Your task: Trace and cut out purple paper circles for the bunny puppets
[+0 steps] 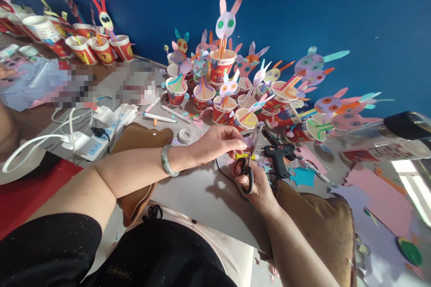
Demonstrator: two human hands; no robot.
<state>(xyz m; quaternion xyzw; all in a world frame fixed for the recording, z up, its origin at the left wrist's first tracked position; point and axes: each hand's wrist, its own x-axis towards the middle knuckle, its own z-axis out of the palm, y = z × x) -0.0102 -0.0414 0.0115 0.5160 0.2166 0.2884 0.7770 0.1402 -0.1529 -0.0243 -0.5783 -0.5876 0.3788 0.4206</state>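
My right hand (257,184) grips a pair of black-handled scissors (248,175), its fingers through the loops and the blades pointing up and away from me. Pinched in the fingertips of my left hand (217,145) is a small piece of lilac paper (248,143), right beside the blades. Whether the blades touch the paper I cannot tell. Just right of the scissors lies a black glue gun (278,157) on the table. Behind my hands stand several red paper cups (224,110) holding paper rabbit heads on coloured stems.
A clear bottle with a black lid (370,139) lies tilted at the right. White power strips (90,141) with cables are on the left. Brown cushions (313,219) rest near both forearms. Pink paper sheets (380,197) lie at far right, a tape roll (186,135) near my left wrist.
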